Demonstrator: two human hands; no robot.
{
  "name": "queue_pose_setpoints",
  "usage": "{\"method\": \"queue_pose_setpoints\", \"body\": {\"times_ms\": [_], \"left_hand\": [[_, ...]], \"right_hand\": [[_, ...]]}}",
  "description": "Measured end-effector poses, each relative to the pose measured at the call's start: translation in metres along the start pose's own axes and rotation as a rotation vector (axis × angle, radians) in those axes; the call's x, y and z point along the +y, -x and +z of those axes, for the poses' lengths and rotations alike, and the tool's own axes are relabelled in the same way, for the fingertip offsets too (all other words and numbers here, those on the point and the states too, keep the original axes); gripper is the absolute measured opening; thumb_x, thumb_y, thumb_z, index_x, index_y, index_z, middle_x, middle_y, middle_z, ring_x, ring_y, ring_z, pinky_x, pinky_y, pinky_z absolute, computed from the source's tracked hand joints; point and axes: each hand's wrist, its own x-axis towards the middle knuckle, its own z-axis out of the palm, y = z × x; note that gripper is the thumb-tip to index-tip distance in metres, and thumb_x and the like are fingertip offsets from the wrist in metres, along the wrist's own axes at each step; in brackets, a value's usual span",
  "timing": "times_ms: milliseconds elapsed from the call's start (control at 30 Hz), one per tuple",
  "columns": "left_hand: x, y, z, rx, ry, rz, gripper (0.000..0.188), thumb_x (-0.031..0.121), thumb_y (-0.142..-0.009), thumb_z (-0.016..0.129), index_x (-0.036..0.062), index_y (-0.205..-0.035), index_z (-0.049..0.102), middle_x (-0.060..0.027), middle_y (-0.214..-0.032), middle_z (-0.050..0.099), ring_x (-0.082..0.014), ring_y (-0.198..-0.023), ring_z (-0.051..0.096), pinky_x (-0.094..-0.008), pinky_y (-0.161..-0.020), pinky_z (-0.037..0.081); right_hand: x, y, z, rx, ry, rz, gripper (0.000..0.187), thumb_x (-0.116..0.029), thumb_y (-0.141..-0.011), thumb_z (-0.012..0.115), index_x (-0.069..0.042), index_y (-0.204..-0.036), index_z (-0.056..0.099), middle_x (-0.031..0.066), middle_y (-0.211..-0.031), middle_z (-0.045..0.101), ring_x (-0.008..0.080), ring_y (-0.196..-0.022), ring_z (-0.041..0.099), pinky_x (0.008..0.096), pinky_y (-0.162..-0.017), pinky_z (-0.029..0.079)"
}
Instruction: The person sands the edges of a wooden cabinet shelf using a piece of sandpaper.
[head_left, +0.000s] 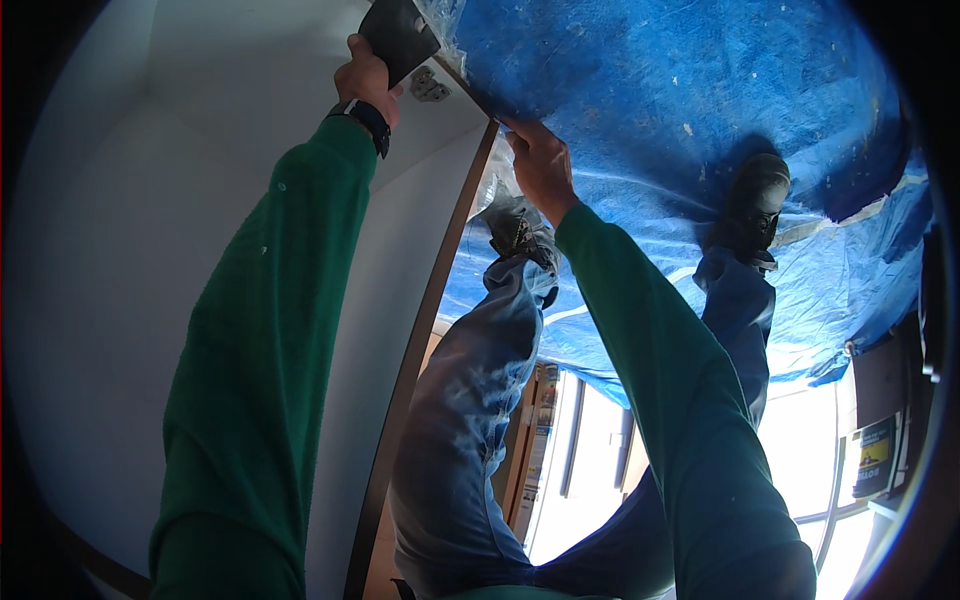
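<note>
Sheet (402, 42), dark, jutting past left grip (367, 80), right grip (545, 170) near brown edge (422, 350)

Lighting is uneven. Lower right is brightest: a background patch (812, 440) clips to white. Blue sheet (650, 60) is moderately lit, creases pale; dark shadow falls beside the right boot (765, 190). Pale panel (120, 300) at left reads dim grey. Left hand (366, 78) and right hand (543, 170) are fairly sharp. Black vignette darkens the corners; bluish flare fringes the lower-right rim.
</note>
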Motion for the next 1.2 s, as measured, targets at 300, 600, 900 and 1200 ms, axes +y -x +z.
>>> {"method": "queue_pose_setpoints", "body": {"times_ms": [300, 600, 900, 1200], "left_hand": [[-0.012, 0.015, 0.002, -0.028, 0.079, 0.011, 0.062, 0.049, -0.108, 0.049, -0.0011, -0.145, 0.050, -0.0141, -0.142, 0.059, -0.0315, -0.127, 0.060, -0.0587, -0.111, 0.046], [-0.032, -0.006, 0.005, 0.010, 0.057, -0.002, 0.058, 0.046, -0.109, 0.049, -0.0036, -0.138, 0.055, -0.0160, -0.130, 0.067, -0.0314, -0.114, 0.069, -0.0517, -0.104, 0.054], [-0.036, -0.009, 0.007, 0.017, 0.026, 0.005, 0.058, 0.046, -0.108, 0.050, -0.0043, -0.137, 0.055, -0.0161, -0.128, 0.068, -0.0305, -0.110, 0.071, -0.0492, -0.101, 0.057], [-0.037, -0.007, 0.005, 0.008, 0.070, 0.022, 0.059, 0.045, -0.108, 0.052, -0.0065, -0.136, 0.055, -0.0172, -0.129, 0.067, -0.0308, -0.110, 0.070, -0.0461, -0.100, 0.059]], "right_hand": [[0.000, -0.007, -0.020, -0.075, -0.061, 0.101, 0.025, -0.012, -0.098, 0.065, -0.008, -0.120, 0.076, 0.0164, -0.109, 0.077, 0.0296, -0.096, 0.074, 0.0390, -0.086, 0.056], [0.009, 0.003, -0.001, 0.035, -0.061, 0.079, 0.027, -0.015, -0.099, 0.066, -0.010, -0.123, 0.075, 0.0146, -0.115, 0.075, 0.0284, -0.103, 0.072, 0.0383, -0.090, 0.055], [0.007, 0.008, 0.017, 0.125, -0.043, 0.051, 0.027, -0.008, -0.097, 0.067, -0.010, -0.122, 0.075, 0.0141, -0.115, 0.075, 0.0285, -0.104, 0.072, 0.0379, -0.090, 0.056], [-0.007, 0.000, -0.007, 0.011, -0.104, 0.239, 0.024, -0.009, -0.096, 0.067, -0.008, -0.118, 0.076, 0.0186, -0.113, 0.075, 0.0333, -0.105, 0.072, 0.0403, -0.091, 0.055]]}}
